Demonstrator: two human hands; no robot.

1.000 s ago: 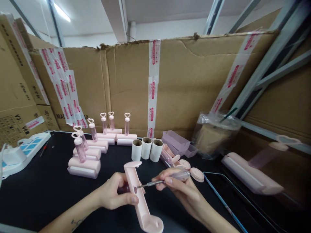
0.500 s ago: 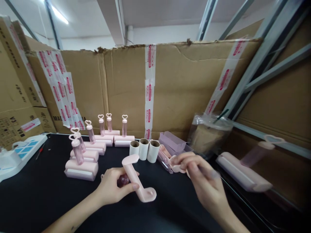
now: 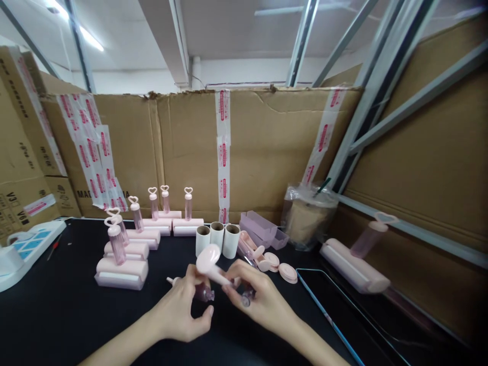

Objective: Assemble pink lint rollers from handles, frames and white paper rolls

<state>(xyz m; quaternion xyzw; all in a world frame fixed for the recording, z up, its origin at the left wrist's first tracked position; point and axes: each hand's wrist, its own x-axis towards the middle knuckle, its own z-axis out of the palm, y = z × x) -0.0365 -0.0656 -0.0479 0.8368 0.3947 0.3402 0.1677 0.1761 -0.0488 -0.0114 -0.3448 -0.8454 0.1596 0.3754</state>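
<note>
My left hand (image 3: 183, 310) curls its fingers around a translucent purple handle (image 3: 205, 293), whose pink tip (image 3: 172, 280) sticks out on the left; the thumb stands apart. Between both hands, a pink bracket (image 3: 209, 258) with a rounded end is tilted up. My right hand (image 3: 263, 295) pinches its lower end, and a small clear purple piece (image 3: 246, 298) shows under those fingers. My left fingertips are close against the bracket; whether they grip it is hard to tell. Behind the hands stand three white cardboard-core rolls (image 3: 217, 236).
Several pink lint rollers with heart-topped handles (image 3: 121, 269) stand on the left; another (image 3: 354, 264) lies right. Pink round caps (image 3: 287, 273), purple covers (image 3: 259, 229) and a bagged drink cup (image 3: 307, 218) are behind. A blue-edged tablet (image 3: 343, 315) lies right, a power strip (image 3: 34, 249) left.
My right hand has come left from the pink parts to the bracket and now holds its end. The bracket has turned, and my left thumb has come off it. The view has shifted right.
</note>
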